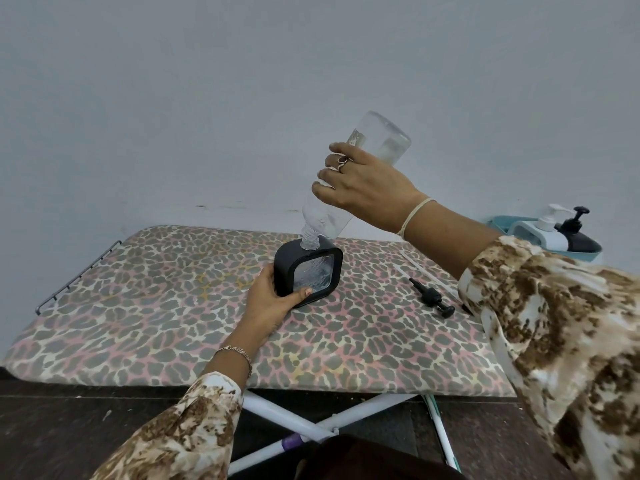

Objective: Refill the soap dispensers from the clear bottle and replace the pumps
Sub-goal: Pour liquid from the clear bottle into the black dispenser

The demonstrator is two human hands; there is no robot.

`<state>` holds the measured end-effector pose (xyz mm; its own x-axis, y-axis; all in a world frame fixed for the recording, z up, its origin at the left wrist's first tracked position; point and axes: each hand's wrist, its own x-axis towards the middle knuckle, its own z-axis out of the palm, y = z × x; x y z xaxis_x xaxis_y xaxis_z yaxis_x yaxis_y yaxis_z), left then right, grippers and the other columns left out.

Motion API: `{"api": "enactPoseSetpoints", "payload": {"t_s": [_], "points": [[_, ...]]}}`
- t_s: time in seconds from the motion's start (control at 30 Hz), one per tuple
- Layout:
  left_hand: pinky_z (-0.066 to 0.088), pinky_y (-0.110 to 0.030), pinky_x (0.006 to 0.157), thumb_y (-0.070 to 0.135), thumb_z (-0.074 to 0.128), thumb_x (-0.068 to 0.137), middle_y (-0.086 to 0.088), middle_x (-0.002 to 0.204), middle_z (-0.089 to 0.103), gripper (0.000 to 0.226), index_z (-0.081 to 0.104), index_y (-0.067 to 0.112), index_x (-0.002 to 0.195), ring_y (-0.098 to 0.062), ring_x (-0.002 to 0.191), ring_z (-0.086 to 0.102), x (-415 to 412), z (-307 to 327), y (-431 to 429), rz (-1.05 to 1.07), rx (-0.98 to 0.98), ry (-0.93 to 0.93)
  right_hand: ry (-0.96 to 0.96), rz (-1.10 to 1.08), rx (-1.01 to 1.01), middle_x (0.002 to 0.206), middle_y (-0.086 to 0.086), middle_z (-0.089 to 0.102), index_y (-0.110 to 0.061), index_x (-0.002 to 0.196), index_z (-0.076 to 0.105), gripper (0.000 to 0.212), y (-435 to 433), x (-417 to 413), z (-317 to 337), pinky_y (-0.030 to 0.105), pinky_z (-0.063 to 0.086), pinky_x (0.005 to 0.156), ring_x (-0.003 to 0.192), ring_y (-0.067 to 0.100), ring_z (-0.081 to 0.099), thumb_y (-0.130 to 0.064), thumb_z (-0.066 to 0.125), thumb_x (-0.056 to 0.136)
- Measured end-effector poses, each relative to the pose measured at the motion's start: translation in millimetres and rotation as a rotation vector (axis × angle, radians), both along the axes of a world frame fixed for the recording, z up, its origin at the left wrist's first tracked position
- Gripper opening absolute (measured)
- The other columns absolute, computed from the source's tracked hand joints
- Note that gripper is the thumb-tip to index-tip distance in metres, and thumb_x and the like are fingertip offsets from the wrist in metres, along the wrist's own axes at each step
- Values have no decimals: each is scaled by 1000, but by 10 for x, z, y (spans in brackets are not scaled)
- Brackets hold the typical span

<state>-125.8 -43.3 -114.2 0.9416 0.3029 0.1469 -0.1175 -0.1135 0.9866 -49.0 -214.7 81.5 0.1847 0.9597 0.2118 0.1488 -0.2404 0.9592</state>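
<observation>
Over black dispenser (313, 277), inverted clear bottle (382, 142), neck down.

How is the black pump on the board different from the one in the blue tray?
The board pump lies flat; the tray pump stands upright. The board pump is loose, off any bottle; the tray pump sits on a dark bottle. Both are black.

Clear bottle (349, 174) upturned, neck in black square dispenser (308, 275); black pump (431, 297) beside.

Inverted clear bottle (327, 218) atop black dispenser (307, 271)
</observation>
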Motion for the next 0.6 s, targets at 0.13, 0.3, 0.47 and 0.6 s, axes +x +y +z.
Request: {"api": "enactPoseSetpoints", "payload": {"t_s": [0.13,0.3,0.47,0.6], "points": [[47,-40,103,14,87,68,1,123,61,67,50,22,123,-15,115,58,4,-13,10,4,0,6,-23,31,-17,89,3,67,-15,103,57,27,21,24,9,42,27,113,97,29,61,2,40,89],[48,-41,103,10,85,69,1,121,61,64,50,22,121,-16,114,59,-5,5,-15,16,4,-8,-43,73,-43,89,3,66,-14,102,56,28,42,52,12,43,26,114,97,29,60,3,38,89],[47,-39,103,8,84,70,4,117,60,63,49,20,121,-14,112,59,-16,10,-33,31,17,-12,-83,122,-67,87,3,66,-13,101,56,29,73,57,32,43,22,116,101,30,59,6,38,89],[47,-41,103,14,86,68,1,123,60,71,49,17,129,-16,116,58,-10,-4,-22,46,48,-6,-109,134,-88,80,2,64,-14,99,57,28,111,32,55,43,22,116,101,29,58,7,41,87]]}}
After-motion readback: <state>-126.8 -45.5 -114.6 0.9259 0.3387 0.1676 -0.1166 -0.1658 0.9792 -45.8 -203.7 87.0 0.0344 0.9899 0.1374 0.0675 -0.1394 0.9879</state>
